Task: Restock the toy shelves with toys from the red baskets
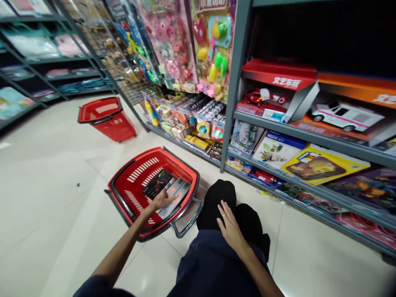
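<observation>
My left hand (161,200) reaches into a red shopping basket (136,169) on the floor. Its fingers are apart and rest on or just over a grey box with orange marks (180,187); I cannot tell whether they press on it. Beside it in the basket is a black box face with an orange graphic (156,183), perhaps part of the same package. The basket's grey handle (188,222) is folded down toward me. My right hand (230,227), with a ring on one finger, lies flat on my dark-clothed knee and holds nothing.
A second red basket (114,123) stands farther back on the tiled floor (62,198). Along the right runs a grey shelf (309,128) with boxed toy vehicles, among them a white van (346,115). Packaged toys (176,49) hang ahead; textile shelves (55,74) are far left.
</observation>
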Demonstrator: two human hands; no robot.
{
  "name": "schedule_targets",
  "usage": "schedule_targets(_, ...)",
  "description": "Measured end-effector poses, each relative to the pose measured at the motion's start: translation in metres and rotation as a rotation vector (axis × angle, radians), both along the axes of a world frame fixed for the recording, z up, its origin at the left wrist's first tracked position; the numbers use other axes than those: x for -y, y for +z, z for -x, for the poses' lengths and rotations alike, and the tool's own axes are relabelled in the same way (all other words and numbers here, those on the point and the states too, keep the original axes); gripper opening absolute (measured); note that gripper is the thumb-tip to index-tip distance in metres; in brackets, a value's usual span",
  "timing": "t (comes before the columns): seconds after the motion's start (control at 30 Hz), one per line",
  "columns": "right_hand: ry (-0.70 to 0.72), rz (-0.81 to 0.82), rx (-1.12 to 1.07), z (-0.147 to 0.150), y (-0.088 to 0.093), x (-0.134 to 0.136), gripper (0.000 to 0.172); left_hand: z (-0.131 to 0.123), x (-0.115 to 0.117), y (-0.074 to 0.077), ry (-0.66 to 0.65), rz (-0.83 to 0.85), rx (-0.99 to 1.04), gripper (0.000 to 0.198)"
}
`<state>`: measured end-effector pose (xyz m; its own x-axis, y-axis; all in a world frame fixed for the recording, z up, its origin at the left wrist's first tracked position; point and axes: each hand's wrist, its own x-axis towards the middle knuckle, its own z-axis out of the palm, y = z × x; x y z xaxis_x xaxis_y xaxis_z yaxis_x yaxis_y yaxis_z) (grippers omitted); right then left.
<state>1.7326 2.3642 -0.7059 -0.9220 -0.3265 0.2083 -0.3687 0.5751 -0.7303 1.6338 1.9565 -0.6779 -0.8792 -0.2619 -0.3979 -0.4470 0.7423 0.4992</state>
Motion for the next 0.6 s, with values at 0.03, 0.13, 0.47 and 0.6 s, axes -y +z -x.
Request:
schedule_targets(0.03,-0.01,0.002,-0.007,-0.001,-0.002,0.001,0.061,0.001,0.003,-0.001,-0.018,0.046,0.016,0.084)
schedule_targets(0.13,-0.048,0.012,-0.033,0.007,-0.001,-0.001,0.055,0.0,0.008,0.002,-0.093,0.095,0.036,0.077)
schedule_targets(0.47,-0.19,-0.447,-0.446,0.266,0.177,-0.065,0.056,-0.007,0.013,0.094,-0.061,0.119,-0.052,0.067)
schedule_targets(0.6,-0.337,-0.744,-0.402,0.327,0.225,-0.061,0.051,-0.02,0.023,0.163,-0.02,0.105,-0.136,0.067)
